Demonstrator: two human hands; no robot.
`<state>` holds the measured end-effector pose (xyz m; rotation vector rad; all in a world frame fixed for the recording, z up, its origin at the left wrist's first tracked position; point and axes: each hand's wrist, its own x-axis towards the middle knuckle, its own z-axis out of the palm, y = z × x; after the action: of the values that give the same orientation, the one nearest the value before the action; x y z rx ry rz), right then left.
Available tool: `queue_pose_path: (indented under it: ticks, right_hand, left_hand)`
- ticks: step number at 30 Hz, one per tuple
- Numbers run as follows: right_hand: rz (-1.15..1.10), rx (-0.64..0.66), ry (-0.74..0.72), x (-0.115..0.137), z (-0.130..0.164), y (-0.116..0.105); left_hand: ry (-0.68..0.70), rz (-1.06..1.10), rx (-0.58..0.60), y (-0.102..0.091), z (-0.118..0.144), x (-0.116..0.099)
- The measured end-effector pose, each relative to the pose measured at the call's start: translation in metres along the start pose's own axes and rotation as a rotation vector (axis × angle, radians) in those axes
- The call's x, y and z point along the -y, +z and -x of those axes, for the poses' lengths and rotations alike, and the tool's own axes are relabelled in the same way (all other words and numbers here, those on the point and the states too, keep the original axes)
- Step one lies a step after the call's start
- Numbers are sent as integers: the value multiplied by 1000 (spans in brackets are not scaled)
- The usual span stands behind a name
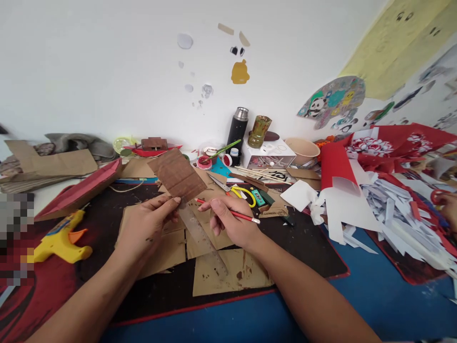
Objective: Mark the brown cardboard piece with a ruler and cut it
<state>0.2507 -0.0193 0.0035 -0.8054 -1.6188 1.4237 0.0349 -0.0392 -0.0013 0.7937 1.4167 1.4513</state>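
Observation:
My left hand (153, 221) pinches the lower edge of a brown-painted piece of cardboard (178, 176), tilted up above the mat. A clear ruler (203, 238) slants down to the right from beneath that edge; whether the left fingers grip it too, I cannot tell. In my right hand (232, 219) is a red pencil (243, 216), lying across the fingers with its white end to the right. Below both hands lie sheets of plain cardboard (232, 274), one marked with brown stains. Scissors with yellow handles (244, 193) rest just beyond the right hand.
A yellow glue gun (64, 240) lies at left beside a long red-lined cardboard boat shape (82, 188). At the back stand a small red boat model (154, 145), a black flask (238, 126) and a white box (267, 152). Paper strips (400, 214) heap at right, near another person's hand (446, 207).

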Motion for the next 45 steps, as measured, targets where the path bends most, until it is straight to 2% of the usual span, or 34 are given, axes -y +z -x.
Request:
queue_pose_path:
  ticks: [8,20,45]
  right_hand:
    - [49,40,8,3,2,4]
    - [34,45,44,2,1,6]
    - [45,49,37,3,3,5]
  left_hand:
    - [13,-42,39,2,2,-4]
    - [25,-98,35,5,5,-4]
    - [19,-57,67,4,4,-3]
